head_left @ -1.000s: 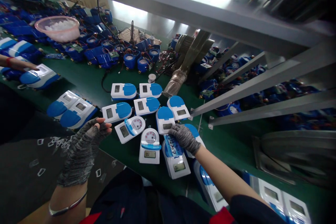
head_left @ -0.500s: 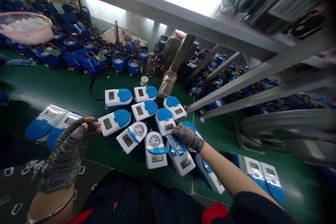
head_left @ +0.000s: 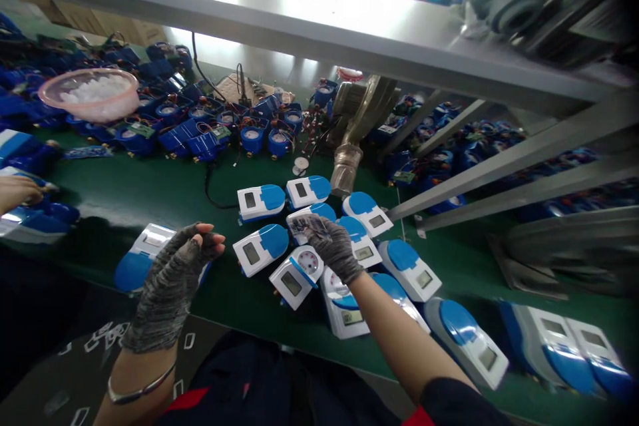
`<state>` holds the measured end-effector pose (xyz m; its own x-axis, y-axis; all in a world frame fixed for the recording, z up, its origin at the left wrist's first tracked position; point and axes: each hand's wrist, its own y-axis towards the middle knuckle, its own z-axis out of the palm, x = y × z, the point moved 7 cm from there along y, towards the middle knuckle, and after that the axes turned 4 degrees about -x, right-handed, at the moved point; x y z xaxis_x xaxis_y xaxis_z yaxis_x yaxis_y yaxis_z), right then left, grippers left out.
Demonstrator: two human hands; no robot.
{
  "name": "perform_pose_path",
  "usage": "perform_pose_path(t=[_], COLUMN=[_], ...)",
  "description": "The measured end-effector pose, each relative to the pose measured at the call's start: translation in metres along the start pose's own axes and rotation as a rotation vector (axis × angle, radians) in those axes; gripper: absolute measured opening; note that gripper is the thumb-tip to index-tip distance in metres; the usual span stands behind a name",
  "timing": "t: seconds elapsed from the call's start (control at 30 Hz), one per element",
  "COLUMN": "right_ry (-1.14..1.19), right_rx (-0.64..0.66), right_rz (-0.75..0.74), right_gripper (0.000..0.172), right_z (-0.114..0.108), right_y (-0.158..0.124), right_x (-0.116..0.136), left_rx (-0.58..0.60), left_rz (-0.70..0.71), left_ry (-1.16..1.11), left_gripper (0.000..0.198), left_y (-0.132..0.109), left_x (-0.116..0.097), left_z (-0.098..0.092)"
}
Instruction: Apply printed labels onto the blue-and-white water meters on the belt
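My right hand [head_left: 332, 249], in a grey fingerless glove, reaches over a blue-and-white water meter [head_left: 324, 212] in the middle of the group. Its fingers close on a small printed plastic strip [head_left: 299, 225], partly hidden and blurred. My left hand [head_left: 180, 273], gloved alike, hovers above the bench with fingers loosely stretched and nothing visible in them. Below it lies a meter with a blue cover [head_left: 134, 269]. Between the hands are a meter with a closed cover [head_left: 261, 249] and one with its dial uncovered [head_left: 297, 276]. My right forearm partly hides another uncovered meter [head_left: 344, 309].
At the left edge another person's hand [head_left: 20, 193] is at some meters. Several blue meter bodies [head_left: 200, 143] with wires line the back, beside a pink bowl [head_left: 90, 96] of white pieces. A metal shelf [head_left: 299, 13] crosses above; a grey clamp-like device [head_left: 349, 160] stands behind the meters.
My right hand has moved left from a nearer meter to one in the middle, and the printed strip no longer lies on the nearer meter. The view has shifted left, revealing another person's hand.
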<state>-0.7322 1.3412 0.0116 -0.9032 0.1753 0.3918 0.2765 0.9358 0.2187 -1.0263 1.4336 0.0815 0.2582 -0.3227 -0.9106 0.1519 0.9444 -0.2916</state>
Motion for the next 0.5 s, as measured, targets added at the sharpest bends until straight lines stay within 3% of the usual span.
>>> perform_pose_path(t=[0.1, 0.27, 0.4, 0.5], right_ry=[-0.138, -0.393, -0.441, -0.456], right_rx=[0.083, 0.31, 0.371, 0.365], right_rz=[-0.012, 0.107, 0.098, 0.063], right_gripper=[0.037, 0.031, 0.037, 0.032], right_z=[0.022, 0.043, 0.046, 0.045], right_y=[0.013, 0.021, 0.027, 0.029], right_x=[0.012, 0.002, 0.005, 0.009], left_rx=[-0.021, -0.074, -0.067, -0.051], left_rz=[-0.018, -0.058, -0.058, -0.05], left_ry=[-0.012, -0.025, -0.041, -0.035], left_gripper=[0.029, 0.032, 0.03, 0.03], left_y=[0.009, 0.025, 0.036, 0.041], left_x=[-0.002, 0.004, 0.006, 0.005], left_z=[-0.018, -0.044, -0.046, -0.04])
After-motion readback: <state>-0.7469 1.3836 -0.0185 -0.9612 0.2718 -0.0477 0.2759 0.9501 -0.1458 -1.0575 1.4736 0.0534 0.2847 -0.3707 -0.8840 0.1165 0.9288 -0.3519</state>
